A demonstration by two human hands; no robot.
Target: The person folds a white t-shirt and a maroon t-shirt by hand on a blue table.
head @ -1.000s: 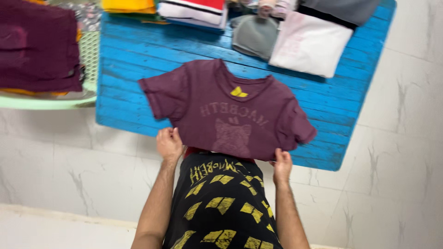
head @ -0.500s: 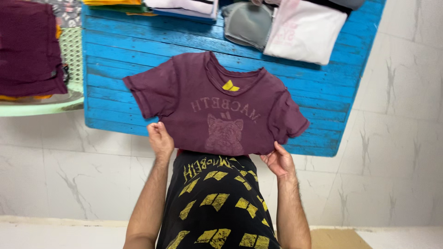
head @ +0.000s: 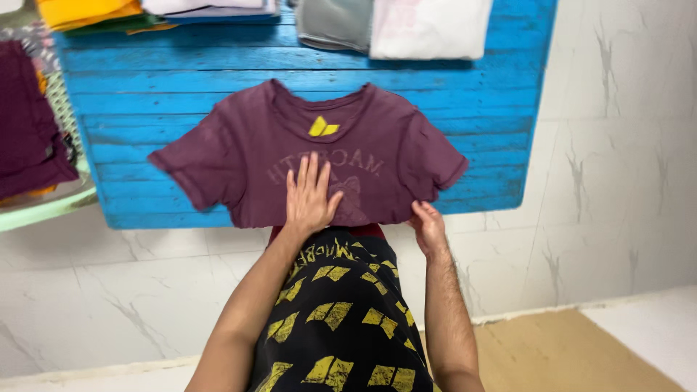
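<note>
Head view looks down on a blue plank surface (head: 145,109) with a maroon T-shirt (head: 239,145) spread flat across it, neck opening toward the far edge and a small yellow tag (head: 323,128) showing at the collar. Both short sleeves lie out to the sides, and the hem sits along the near edge of the surface, close to the person's body.

The left hand (head: 311,197) rests palm down on the lower middle of the shirt, its fingers (head: 303,174) spread wide and flat over the faded print, gripping nothing. The right hand (head: 428,226) is at the shirt's lower right corner; its fingers curl in narrow at the hem and touch the cloth, though whether they pinch it cannot be told.

Along the far edge lie folded clothes: a white piece (head: 428,29), a grey one (head: 334,23) just beside it, and a yellow one (head: 87,11) further left. A dark maroon pile (head: 29,138) sits on a pale green tray (head: 43,209) off the left side.
</note>
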